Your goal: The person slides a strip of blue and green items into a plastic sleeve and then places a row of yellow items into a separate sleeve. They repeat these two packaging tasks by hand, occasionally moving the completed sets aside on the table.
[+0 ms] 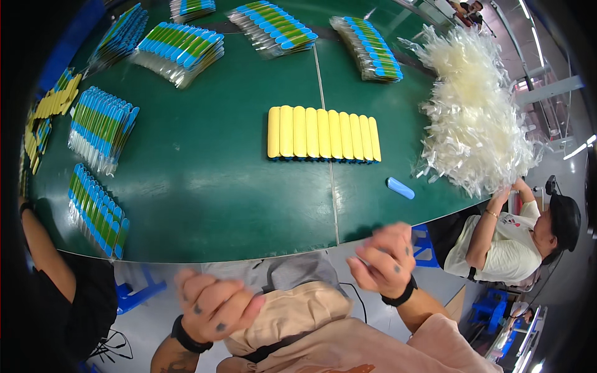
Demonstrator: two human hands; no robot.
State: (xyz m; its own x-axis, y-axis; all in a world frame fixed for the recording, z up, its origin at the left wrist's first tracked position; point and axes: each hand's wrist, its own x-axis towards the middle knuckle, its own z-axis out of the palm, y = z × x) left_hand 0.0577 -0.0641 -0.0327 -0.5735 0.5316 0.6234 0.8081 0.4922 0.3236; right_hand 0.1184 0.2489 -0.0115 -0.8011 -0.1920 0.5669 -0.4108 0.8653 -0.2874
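Note:
Over the near edge of the table I hold both hands, apart from each other. My left hand is blurred, its fingers curled in and nothing visible in them. On the right, my right hand is also curled and partly blurred, with no object visible in it. Beyond it lies a small blue round-ended strip on the green table. Farther in, a row of yellow round-ended strips like nail files lies side by side, with blue and dark edges showing beneath. Neither hand touches these things.
Bundles of blue-and-green strips in clear sleeves sit along the left and far side. Yellow strips lie at the far left. A tall heap of clear plastic sleeves fills the right, where a co-worker reaches in. Another person's arm is at left.

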